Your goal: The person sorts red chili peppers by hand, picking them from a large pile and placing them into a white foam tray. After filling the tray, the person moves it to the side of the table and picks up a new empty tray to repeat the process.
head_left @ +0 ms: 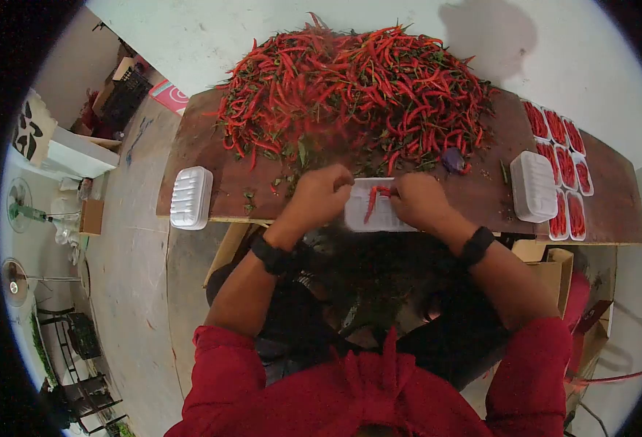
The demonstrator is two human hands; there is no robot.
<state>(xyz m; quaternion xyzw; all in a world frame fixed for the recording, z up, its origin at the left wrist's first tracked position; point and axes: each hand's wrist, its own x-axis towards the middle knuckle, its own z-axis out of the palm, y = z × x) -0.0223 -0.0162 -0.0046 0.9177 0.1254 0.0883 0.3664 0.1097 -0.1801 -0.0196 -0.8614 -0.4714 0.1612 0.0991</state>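
A white foam tray (pixel 357 221) lies at the table's near edge, with red chili peppers (pixel 371 202) in it. My right hand (pixel 420 198) overlaps the tray's right side, its fingers closed at the end of a chili pepper. At the tray's left side is my left hand (pixel 319 194), fingers curled together; whatever they may hold is hidden. Just beyond both hands rises a large heap of red chili peppers (pixel 365 87), mixed with green stems and leaves. A small purple item (pixel 452 160) lies at the heap's near right edge.
Stacked white trays stand on the brown table (pixel 590 175): one stack (pixel 192 198) far left, another (pixel 534 186) to the right. Several filled chili trays (pixel 570 171) sit at the right end. A white wall (pixel 569 65) borders the back; cardboard boxes (pixel 554 273) are below right.
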